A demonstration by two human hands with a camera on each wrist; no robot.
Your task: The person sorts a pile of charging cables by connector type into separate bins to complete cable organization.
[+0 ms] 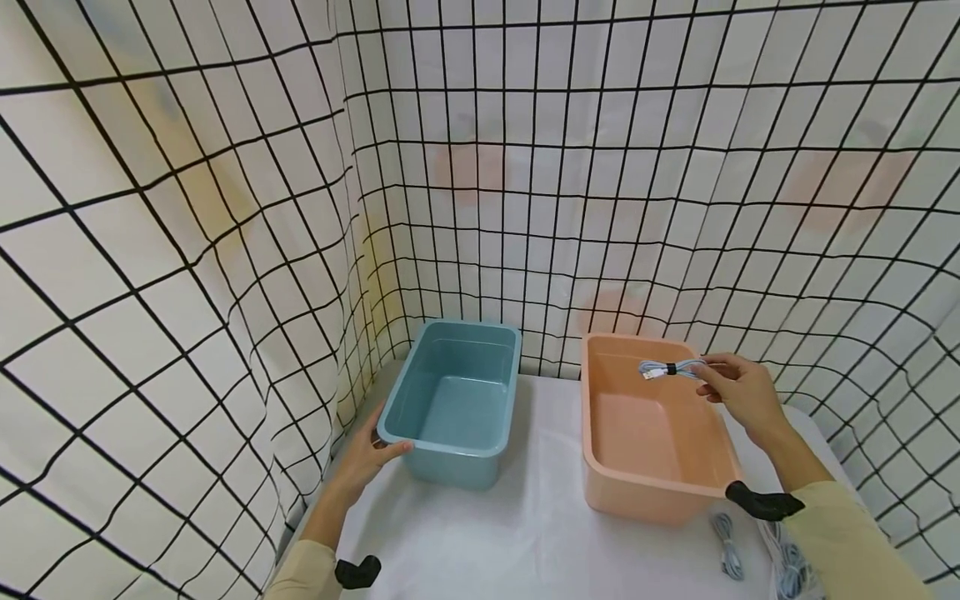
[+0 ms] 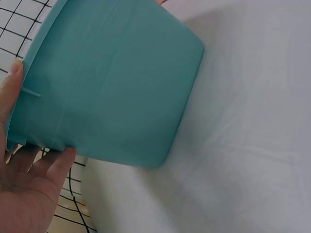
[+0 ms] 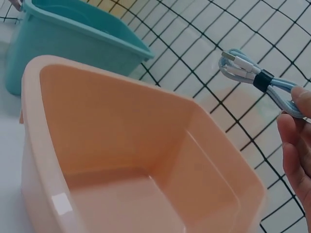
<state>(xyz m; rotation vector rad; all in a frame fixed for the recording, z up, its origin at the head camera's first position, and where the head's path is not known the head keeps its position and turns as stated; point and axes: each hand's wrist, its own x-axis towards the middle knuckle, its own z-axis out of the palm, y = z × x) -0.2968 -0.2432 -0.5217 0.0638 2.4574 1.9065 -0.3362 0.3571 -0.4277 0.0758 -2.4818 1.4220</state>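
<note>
My left hand (image 1: 365, 460) grips the near left corner of a teal plastic bin (image 1: 457, 468), thumb over its rim and fingers beneath the lip. The left wrist view shows the bin's outer wall (image 2: 112, 82) beside that thumb and fingers. Between thumb and fingertips my right hand (image 1: 738, 392) pinches one end of a coiled light-blue USB cable (image 1: 686, 367), bound with a black strap (image 3: 263, 80). Its white plug (image 3: 243, 63) points away from the hand. The cable is held above the far part of a peach plastic bin (image 1: 637, 483), whose visible inside holds nothing.
Two more coiled cables lie on the white-covered table (image 1: 540, 517) at the near right: a grey-blue one (image 1: 726, 546) and a bundle (image 1: 791, 571) partly behind the right sleeve. A black wire grid (image 1: 525, 208) backed with white cloth stands around the table.
</note>
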